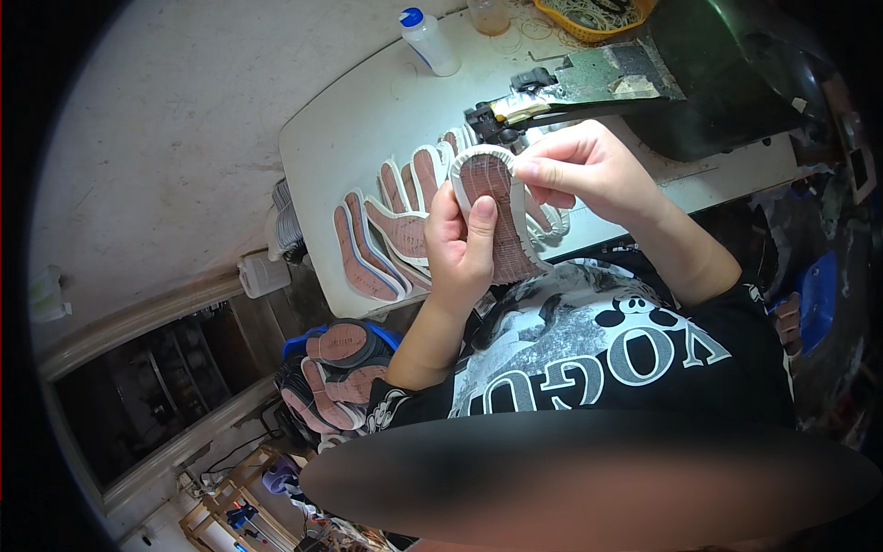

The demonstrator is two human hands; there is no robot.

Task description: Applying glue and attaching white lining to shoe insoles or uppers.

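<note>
A brownish-pink shoe insole [501,179] with a pleated white edging is held up before my chest. My left hand [463,241] is closed round its left side, the thumb lying across the face. At the rounded top end, the thumb and forefinger of my right hand [589,173] pinch the white edging. More insoles with white edges [361,248] lie spread and overlapping on the table behind my left hand. Just beyond the held piece is the black head of a green machine [501,120]; my hands hide part of it.
On the white table [345,120] stand a white bottle with a blue cap [430,43], a clear cup [488,17] and a yellow basket [589,28] of cord. Below the table's left end, a blue container [303,340] holds more soles. A blue bin [816,304] is at the right.
</note>
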